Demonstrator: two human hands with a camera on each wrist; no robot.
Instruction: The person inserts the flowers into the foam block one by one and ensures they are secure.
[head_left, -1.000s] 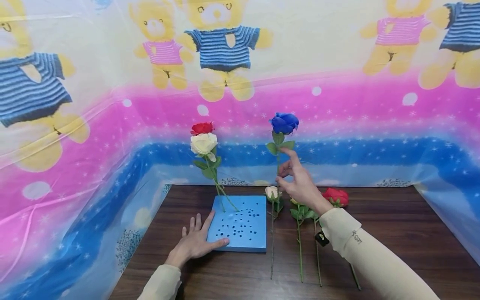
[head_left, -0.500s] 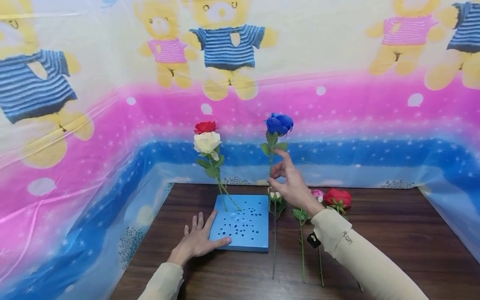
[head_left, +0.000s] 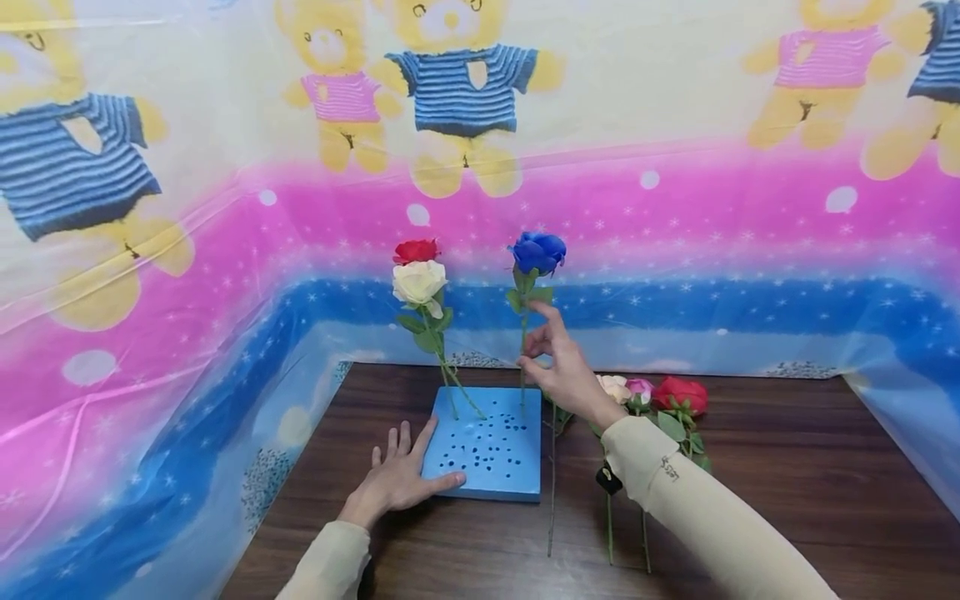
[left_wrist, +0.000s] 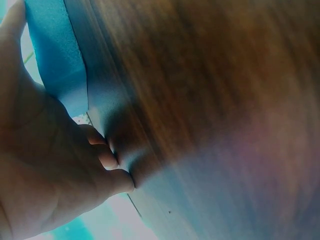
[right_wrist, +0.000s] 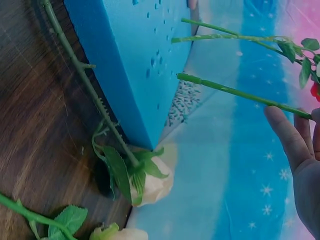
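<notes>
A blue rose (head_left: 538, 252) stands upright in my right hand (head_left: 570, 373), whose thumb and fingers pinch its green stem (right_wrist: 235, 91). The stem's lower end is over the back right part of a blue foam block (head_left: 491, 485) dotted with small holes; whether it touches the block I cannot tell. My left hand (head_left: 397, 477) rests against the block's left side, fingers spread and thumb on the front edge. A white rose (head_left: 420, 282) and a red rose (head_left: 415, 251) stand in the block at the back left, their stems crossing.
Right of the block several roses lie on the brown wooden table (head_left: 787, 483), among them a red rose (head_left: 681, 395) and a pink one (head_left: 640, 389). A cream rose (right_wrist: 155, 182) lies close beside the block. A printed cloth (head_left: 637, 217) hangs behind the table.
My right hand has carried the blue rose leftward, from beside the block to above its back right part. The left hand stays at the block. The head view has shifted slightly.
</notes>
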